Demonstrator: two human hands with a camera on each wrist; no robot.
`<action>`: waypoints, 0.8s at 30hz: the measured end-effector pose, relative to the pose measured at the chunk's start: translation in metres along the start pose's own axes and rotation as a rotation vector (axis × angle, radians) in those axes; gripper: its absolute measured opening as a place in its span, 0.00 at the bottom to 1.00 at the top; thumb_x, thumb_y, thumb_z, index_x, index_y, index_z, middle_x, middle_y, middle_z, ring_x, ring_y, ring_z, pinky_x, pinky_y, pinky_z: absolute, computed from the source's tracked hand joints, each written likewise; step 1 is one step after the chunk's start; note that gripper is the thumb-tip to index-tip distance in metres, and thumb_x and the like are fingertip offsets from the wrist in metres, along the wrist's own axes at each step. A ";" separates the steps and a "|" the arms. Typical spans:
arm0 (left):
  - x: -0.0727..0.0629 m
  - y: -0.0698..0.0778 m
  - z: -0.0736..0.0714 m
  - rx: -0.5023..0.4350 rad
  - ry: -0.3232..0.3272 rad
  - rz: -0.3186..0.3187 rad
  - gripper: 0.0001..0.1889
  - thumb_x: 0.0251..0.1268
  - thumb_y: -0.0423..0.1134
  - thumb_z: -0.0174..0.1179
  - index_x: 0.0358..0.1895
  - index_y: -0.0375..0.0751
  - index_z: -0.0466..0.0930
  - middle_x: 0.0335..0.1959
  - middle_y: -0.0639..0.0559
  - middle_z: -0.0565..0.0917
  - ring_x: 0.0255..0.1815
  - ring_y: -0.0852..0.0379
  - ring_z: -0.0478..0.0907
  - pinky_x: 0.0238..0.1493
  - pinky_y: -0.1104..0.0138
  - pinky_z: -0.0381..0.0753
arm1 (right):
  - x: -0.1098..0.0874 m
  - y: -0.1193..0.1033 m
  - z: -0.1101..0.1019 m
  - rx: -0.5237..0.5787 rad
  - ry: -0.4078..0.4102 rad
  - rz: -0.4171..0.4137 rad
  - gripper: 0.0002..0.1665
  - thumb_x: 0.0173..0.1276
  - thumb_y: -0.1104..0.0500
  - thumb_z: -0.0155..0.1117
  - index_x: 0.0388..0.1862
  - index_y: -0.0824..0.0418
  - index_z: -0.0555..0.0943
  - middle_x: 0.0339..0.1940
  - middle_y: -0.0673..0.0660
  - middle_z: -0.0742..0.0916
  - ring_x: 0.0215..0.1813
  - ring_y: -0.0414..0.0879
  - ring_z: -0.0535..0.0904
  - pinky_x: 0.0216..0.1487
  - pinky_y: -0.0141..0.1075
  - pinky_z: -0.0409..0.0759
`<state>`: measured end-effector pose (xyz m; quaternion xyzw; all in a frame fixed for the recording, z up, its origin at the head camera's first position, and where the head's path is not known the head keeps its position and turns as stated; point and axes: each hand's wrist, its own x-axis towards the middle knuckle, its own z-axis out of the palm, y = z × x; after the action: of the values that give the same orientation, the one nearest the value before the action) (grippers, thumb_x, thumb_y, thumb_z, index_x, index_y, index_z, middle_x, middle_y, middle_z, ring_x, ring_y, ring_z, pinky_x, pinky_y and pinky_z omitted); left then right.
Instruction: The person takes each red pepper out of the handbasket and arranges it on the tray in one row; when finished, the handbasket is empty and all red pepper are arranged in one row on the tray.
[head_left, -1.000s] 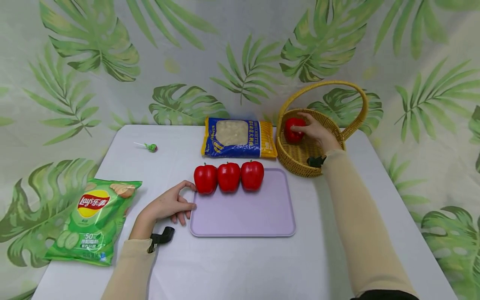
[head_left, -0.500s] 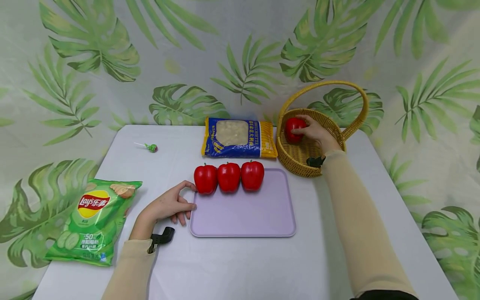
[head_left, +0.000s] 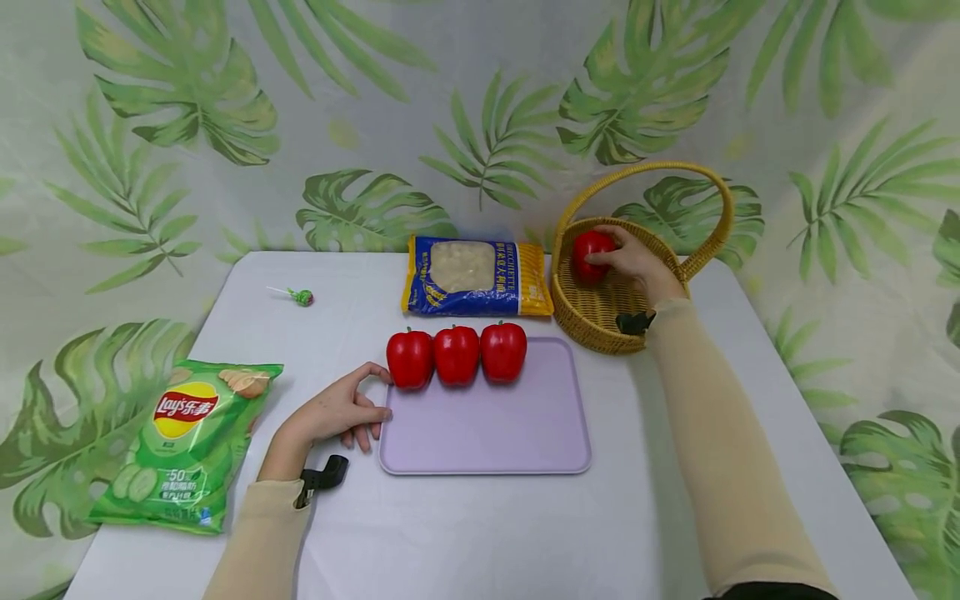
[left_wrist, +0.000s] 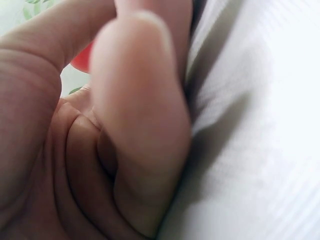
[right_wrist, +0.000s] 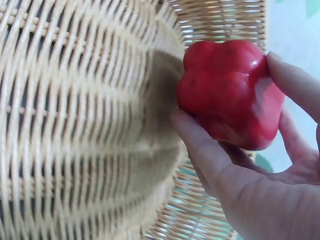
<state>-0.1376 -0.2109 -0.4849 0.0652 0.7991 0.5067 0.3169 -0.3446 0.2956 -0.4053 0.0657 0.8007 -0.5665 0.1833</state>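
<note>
Inside the wicker basket (head_left: pixel 588 329), my right hand (head_left: pixel 633 262) grips a red bell pepper (head_left: pixel 592 257) between thumb and fingers. From the right wrist, this bell pepper (right_wrist: pixel 225 95) shows its lobed end close to the woven wall. My left hand (head_left: pixel 337 408) lies at the left edge of the lilac tray (head_left: pixel 487 433), index finger and thumb touching the rim, the other fingers loosely bent on the table. Three more red bell peppers (head_left: pixel 456 356) stand in a row along the tray's back edge. In the left wrist view, the fingers (left_wrist: pixel 140 100) hide most of the tray side.
Behind the tray lies a blue and yellow pasta bag (head_left: pixel 476 277), close beside the basket. A green Lay's chip bag (head_left: pixel 183 450) is on the left, with a lollipop (head_left: pixel 302 297) farther back. The basket's tall handle (head_left: pixel 645 167) arches over the right hand.
The right hand and its bell pepper have shifted very slightly to the right within the basket. My left hand, the tray and the three peppers on it stay put.
</note>
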 end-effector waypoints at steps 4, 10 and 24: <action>-0.001 0.000 0.000 -0.003 0.003 -0.001 0.31 0.71 0.42 0.70 0.70 0.48 0.64 0.26 0.46 0.89 0.18 0.52 0.86 0.20 0.67 0.81 | -0.009 -0.008 -0.004 -0.027 0.020 -0.017 0.49 0.78 0.62 0.64 0.89 0.49 0.50 0.88 0.69 0.53 0.85 0.66 0.58 0.74 0.55 0.74; 0.000 0.000 0.000 -0.005 0.002 0.004 0.31 0.71 0.42 0.70 0.70 0.47 0.64 0.25 0.46 0.89 0.18 0.51 0.86 0.20 0.67 0.81 | -0.024 -0.022 -0.009 0.015 0.028 -0.030 0.50 0.78 0.61 0.65 0.89 0.45 0.49 0.89 0.66 0.53 0.86 0.66 0.58 0.72 0.50 0.79; 0.001 0.000 0.000 -0.004 -0.006 0.005 0.31 0.72 0.42 0.69 0.71 0.47 0.62 0.26 0.46 0.89 0.18 0.52 0.86 0.20 0.67 0.81 | -0.079 -0.027 -0.011 0.108 0.053 -0.162 0.45 0.76 0.55 0.70 0.84 0.40 0.59 0.84 0.61 0.60 0.81 0.63 0.64 0.53 0.30 0.87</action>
<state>-0.1383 -0.2102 -0.4855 0.0684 0.7969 0.5089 0.3182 -0.2822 0.3050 -0.3495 0.0255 0.7763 -0.6197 0.1120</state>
